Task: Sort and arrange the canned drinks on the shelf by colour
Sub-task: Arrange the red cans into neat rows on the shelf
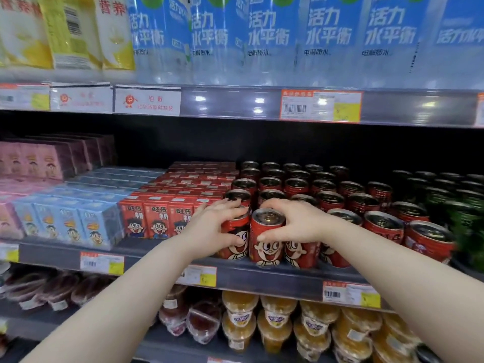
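The left hand curls around the front red can. The right hand grips the next red can by its top and front. Both cans stand side by side at the front edge of the shelf. Red cartons sit close on the left. Green cans stand far right.

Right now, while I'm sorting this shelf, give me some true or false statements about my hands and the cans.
1. The right-hand grip holds a red metal cartoon-face can at the shelf's front edge. True.
2. The left-hand grip rests on the red paper cartons. False: it holds a second red can, beside the first.
3. Dark green cans stand to the right of the red ones. True.
4. Both held cans lie on their sides. False: both are upright.
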